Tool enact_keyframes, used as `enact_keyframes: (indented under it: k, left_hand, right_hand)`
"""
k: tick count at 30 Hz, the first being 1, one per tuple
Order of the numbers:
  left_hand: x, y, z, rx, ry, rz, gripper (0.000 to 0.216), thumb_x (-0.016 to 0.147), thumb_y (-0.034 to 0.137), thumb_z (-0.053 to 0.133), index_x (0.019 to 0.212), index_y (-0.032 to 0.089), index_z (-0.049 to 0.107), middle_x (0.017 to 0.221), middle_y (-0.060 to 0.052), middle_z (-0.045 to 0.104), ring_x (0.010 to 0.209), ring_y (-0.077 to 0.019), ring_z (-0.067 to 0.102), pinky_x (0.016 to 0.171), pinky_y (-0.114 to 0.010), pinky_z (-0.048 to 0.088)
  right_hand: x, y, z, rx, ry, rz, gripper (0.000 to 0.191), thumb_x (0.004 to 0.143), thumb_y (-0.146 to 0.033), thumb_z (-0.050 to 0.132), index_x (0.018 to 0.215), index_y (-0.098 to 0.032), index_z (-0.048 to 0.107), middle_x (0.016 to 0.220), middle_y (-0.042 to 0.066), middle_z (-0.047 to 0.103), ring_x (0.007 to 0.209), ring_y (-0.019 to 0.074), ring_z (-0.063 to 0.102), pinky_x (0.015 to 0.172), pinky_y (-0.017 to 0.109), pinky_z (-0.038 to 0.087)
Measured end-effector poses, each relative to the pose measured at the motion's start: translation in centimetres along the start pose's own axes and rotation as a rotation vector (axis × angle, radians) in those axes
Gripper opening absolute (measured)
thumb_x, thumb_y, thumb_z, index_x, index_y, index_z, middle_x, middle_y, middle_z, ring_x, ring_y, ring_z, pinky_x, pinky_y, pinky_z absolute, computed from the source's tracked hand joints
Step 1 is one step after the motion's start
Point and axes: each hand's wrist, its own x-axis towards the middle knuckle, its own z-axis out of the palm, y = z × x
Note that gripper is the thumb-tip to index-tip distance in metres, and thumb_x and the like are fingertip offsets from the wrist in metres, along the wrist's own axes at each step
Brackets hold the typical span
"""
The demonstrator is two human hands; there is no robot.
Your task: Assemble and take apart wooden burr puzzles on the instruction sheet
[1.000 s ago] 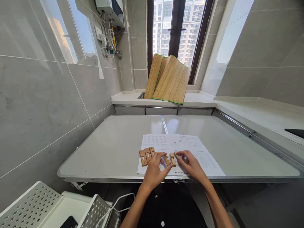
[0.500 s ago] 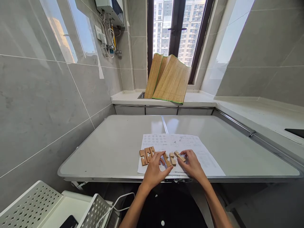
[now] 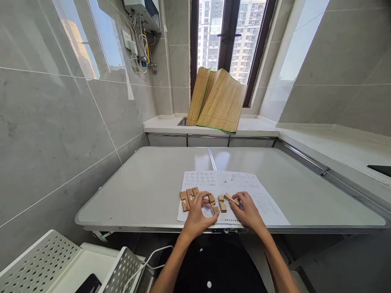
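Note:
My left hand (image 3: 197, 213) has its thumb and fingertips at the two ends of a notched wooden puzzle block (image 3: 213, 203), gripping it at the sheet. To the right of that stands another notched block (image 3: 222, 204), which neither hand touches. My right hand (image 3: 248, 211) pinches the near end of a slanted wooden puzzle piece (image 3: 231, 198), whose far end shows beyond the fingers. Left of my left hand, several flat notched pieces with small dark marks, one of them the outermost wooden piece (image 3: 184, 202), lie in a row, partly hidden by that hand.
A printed paper sheet (image 3: 259, 199) lies under the blocks on a white folding table (image 3: 128, 195). Beyond the table, a folded bamboo mat (image 3: 221, 101) leans by the window. A white perforated basket (image 3: 39, 256) with a dark phone-like object and a cable stands at lower left.
The block in my left hand has turned, so its notch now shows. My left hand has shifted slightly left. The right hand's piece has barely moved.

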Motion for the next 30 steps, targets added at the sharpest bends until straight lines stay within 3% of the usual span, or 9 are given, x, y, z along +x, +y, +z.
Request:
enact_keyframes:
  k: [7, 20, 26, 30]
  left_hand:
    - [0.1, 0.6, -0.1, -0.038, -0.036, 0.022, 0.058, 0.077, 0.022, 0.083, 0.13, 0.026, 0.059, 0.133, -0.008, 0.061, 0.089, -0.0161, 0.072, 0.095, -0.04, 0.063]
    - [0.0, 0.5, -0.1, -0.047, -0.054, 0.035, 0.057, 0.08, 0.02, 0.081, 0.133, 0.029, 0.061, 0.139, -0.007, 0.061, 0.096, -0.0182, 0.074, 0.098, -0.044, 0.064]
    - [-0.1, -0.1, 0.2, 0.001, -0.06, 0.06, 0.06, 0.083, 0.02, 0.078, 0.139, 0.03, 0.059, 0.143, -0.009, 0.06, 0.099, -0.0201, 0.074, 0.102, -0.047, 0.063]
    - [-0.1, 0.0, 0.3, 0.006, -0.065, 0.065, 0.06, 0.084, 0.02, 0.078, 0.14, 0.03, 0.058, 0.143, -0.009, 0.059, 0.099, -0.0204, 0.074, 0.101, -0.047, 0.063]
  right_hand:
    - [0.1, 0.1, 0.0, 0.03, 0.008, -0.019, 0.021, 0.097, -0.043, 0.058, 0.096, -0.024, 0.067, 0.106, 0.009, 0.064, 0.102, 0.0282, 0.063, 0.091, 0.041, 0.05]
    - [0.1, 0.0, -0.2, 0.057, 0.015, -0.027, 0.028, 0.098, -0.049, 0.057, 0.095, -0.024, 0.068, 0.106, 0.01, 0.066, 0.101, 0.0287, 0.064, 0.09, 0.041, 0.051]
    - [0.1, -0.4, -0.6, 0.107, 0.002, -0.018, 0.039, 0.098, -0.06, 0.057, 0.102, -0.024, 0.072, 0.11, 0.012, 0.069, 0.102, 0.0297, 0.066, 0.081, 0.039, 0.053]
    - [-0.1, -1.1, -1.2, 0.189, -0.033, 0.02, 0.049, 0.098, -0.067, 0.055, 0.11, -0.023, 0.074, 0.104, 0.01, 0.075, 0.085, 0.027, 0.066, 0.074, 0.038, 0.053]
